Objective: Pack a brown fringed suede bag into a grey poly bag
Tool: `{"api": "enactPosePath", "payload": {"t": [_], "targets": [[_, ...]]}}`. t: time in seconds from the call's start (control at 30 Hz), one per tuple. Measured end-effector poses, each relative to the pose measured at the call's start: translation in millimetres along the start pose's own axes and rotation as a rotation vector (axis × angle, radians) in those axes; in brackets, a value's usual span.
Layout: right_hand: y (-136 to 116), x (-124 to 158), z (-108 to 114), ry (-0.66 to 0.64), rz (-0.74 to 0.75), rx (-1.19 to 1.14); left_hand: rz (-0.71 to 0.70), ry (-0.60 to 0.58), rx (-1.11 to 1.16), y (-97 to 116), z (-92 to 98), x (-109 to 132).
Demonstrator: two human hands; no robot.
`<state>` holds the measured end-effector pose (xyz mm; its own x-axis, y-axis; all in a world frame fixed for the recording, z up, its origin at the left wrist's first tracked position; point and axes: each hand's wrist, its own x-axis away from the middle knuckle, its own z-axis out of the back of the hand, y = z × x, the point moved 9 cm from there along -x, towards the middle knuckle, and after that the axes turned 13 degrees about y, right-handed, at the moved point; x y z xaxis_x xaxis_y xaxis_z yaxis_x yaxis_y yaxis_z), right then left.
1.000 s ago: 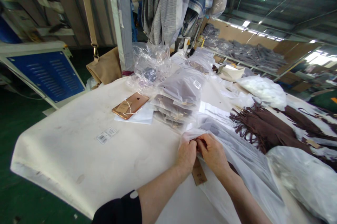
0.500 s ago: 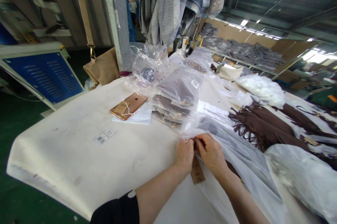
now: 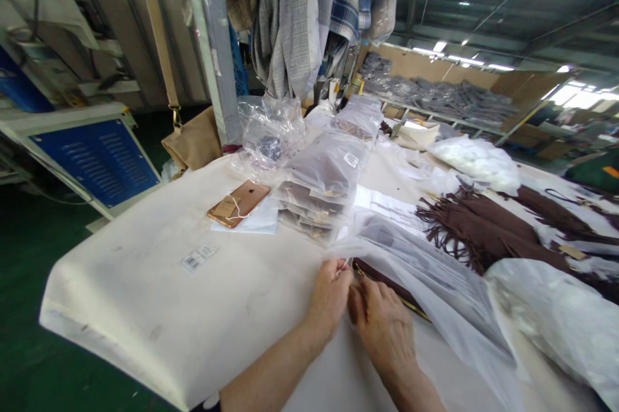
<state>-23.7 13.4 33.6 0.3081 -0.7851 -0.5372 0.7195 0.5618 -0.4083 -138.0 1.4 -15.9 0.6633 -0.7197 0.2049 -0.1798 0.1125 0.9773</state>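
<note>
A dark brown pouch (image 3: 394, 285) with a gold zip edge shows at the mouth of a frosted plastic bag (image 3: 435, 289). My left hand (image 3: 329, 296) is closed at the bag's near left corner, pinching a thin white string. Right beside it, my right hand (image 3: 389, 325) has its fingers drawn together by the pouch's zip end. What its fingertips grip is hidden behind them. The kraft hang tag seen earlier does not show clearly now.
Bagged items (image 3: 322, 170) are stacked beyond my hands. A phone (image 3: 246, 200) with a tag on it lies left, near a barcode sticker (image 3: 198, 257). Brown fringed pieces (image 3: 488, 222) and a bulging plastic bag (image 3: 556, 315) cover the right. The table edge (image 3: 106, 347) runs front left.
My right hand has moved down and turned, its back now facing up. The hang tag no longer dangles below my hands. More of the pouch's zip edge shows. The view has shifted slightly.
</note>
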Motion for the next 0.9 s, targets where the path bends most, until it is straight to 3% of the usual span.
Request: {"api": "enactPosePath", "payload": {"t": [0.27, 0.6, 0.77, 0.9], "targets": [[14, 9, -12, -0.045, -0.324, -0.168, -0.124, 0.008, 0.043, 10, 13.7, 8], [37, 13, -33, -0.254, -0.899, -0.802, -0.181, -0.012, 0.056, 16, 18.5, 0], [42, 16, -43, -0.306, -1.055, -0.946, -0.288, -0.025, -0.058, 23, 19.2, 9], [45, 16, -51, -0.318, -1.080, -0.970, -0.365, -0.010, -0.117, 27, 21.5, 20]]}}
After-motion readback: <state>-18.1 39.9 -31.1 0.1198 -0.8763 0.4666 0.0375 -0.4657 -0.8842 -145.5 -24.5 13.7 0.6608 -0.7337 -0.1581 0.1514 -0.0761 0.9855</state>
